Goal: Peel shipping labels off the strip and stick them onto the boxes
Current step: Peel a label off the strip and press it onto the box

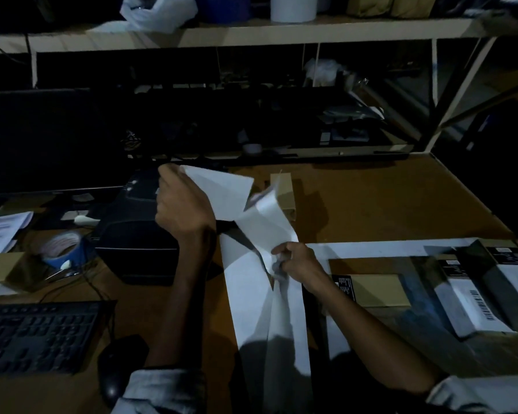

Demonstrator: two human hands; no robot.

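Note:
A long white label strip hangs twisted over the brown table in front of me. My left hand is raised and grips a white label sheet at the strip's upper end. Lower and to the right, my right hand pinches a crumpled fold of the strip. A small brown cardboard box stands upright just behind the strip. A flat tan box lies at my right, and beside it are boxes with barcode labels.
A black label printer sits left of the strip, with a blue tape roll and a keyboard further left. A dark mouse lies near my left sleeve. A shelf with a white roll spans the back.

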